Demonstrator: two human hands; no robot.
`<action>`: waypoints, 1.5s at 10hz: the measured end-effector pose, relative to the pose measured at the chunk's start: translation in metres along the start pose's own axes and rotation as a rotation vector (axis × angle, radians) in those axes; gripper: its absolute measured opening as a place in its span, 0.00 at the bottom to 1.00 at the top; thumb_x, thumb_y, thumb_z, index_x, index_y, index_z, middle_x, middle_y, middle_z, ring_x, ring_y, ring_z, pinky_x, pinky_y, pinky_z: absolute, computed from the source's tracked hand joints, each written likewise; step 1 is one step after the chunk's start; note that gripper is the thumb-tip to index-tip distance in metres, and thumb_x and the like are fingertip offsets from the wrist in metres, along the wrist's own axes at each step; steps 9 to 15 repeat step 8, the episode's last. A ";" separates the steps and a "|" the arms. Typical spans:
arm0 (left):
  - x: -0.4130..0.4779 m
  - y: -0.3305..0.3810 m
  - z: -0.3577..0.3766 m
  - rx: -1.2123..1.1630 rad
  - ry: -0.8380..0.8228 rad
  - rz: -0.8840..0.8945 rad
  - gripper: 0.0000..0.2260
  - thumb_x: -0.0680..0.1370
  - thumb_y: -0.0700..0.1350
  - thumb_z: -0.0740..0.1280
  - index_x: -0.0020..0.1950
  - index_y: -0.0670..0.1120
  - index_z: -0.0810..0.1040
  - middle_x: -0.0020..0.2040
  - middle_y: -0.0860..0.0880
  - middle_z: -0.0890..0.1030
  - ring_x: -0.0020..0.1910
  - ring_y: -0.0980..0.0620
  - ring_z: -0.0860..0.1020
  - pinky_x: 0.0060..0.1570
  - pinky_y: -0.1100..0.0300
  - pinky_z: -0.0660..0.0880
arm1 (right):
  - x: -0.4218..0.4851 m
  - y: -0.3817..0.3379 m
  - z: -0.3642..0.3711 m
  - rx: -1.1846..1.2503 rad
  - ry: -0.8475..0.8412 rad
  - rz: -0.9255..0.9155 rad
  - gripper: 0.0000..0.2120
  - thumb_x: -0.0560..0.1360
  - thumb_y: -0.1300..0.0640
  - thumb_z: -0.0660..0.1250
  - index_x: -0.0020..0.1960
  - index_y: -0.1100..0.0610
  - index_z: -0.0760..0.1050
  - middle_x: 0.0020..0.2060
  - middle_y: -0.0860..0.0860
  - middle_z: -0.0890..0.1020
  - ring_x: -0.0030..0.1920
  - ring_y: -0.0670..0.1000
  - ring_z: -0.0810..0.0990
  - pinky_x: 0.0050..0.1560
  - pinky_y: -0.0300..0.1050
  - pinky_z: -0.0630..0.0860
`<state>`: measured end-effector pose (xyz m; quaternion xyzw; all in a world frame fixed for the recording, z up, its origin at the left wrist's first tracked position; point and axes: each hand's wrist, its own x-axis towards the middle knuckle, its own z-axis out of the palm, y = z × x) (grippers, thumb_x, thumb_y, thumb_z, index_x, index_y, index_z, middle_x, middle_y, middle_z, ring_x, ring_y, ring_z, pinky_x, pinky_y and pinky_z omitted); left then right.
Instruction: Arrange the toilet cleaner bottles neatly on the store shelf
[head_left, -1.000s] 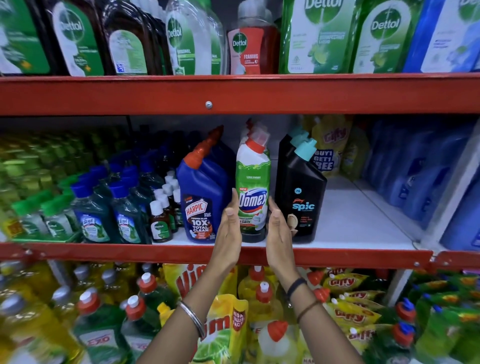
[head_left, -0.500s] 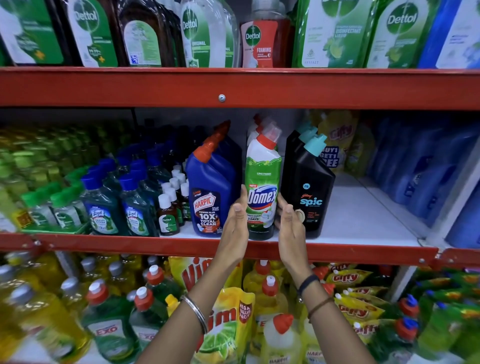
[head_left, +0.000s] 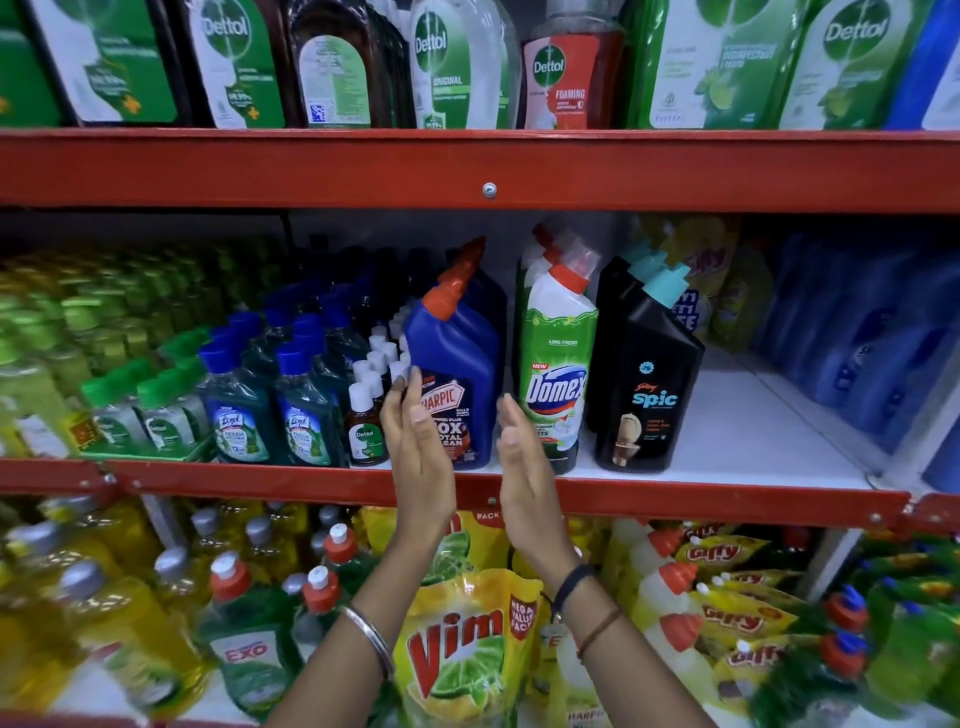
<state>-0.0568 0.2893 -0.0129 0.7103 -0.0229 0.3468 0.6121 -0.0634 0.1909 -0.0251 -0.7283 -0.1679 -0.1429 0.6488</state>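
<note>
hands (head_left: 467, 447) open, flanking blue harpic bottle (head_left: 454, 374) beside domex bottle (head_left: 558, 364)

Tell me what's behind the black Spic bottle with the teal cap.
Behind the black Spic bottle with the teal cap stand more black bottles in a row; their teal caps peek out. How many there are, I cannot tell, since the front bottle covers them.

Dettol bottles (head_left: 447, 62) and green refill pouches (head_left: 717, 62) line the top shelf. On the middle shelf, Lizol bottles (head_left: 241, 410) stand beside small brown Dettol bottles (head_left: 363, 426). Below, a yellow Vim pouch (head_left: 462, 654), an Exo bottle (head_left: 249, 644) and Giffy pouches (head_left: 743, 618) crowd together.
</note>
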 end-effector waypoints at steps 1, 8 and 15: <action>0.011 -0.005 -0.008 0.107 -0.099 -0.040 0.32 0.73 0.68 0.39 0.75 0.58 0.51 0.78 0.50 0.53 0.69 0.64 0.54 0.67 0.66 0.54 | 0.010 0.001 0.013 -0.039 0.005 0.093 0.43 0.65 0.23 0.43 0.74 0.44 0.50 0.76 0.43 0.56 0.75 0.42 0.53 0.76 0.49 0.53; 0.005 -0.005 -0.016 0.142 -0.190 0.022 0.25 0.79 0.60 0.46 0.75 0.58 0.48 0.77 0.51 0.54 0.73 0.60 0.55 0.75 0.53 0.56 | 0.009 0.010 0.012 0.044 0.161 0.069 0.31 0.72 0.33 0.53 0.69 0.47 0.66 0.69 0.46 0.72 0.68 0.42 0.69 0.71 0.52 0.67; 0.005 -0.005 -0.016 0.142 -0.190 0.022 0.25 0.79 0.60 0.46 0.75 0.58 0.48 0.77 0.51 0.54 0.73 0.60 0.55 0.75 0.53 0.56 | 0.009 0.010 0.012 0.044 0.161 0.069 0.31 0.72 0.33 0.53 0.69 0.47 0.66 0.69 0.46 0.72 0.68 0.42 0.69 0.71 0.52 0.67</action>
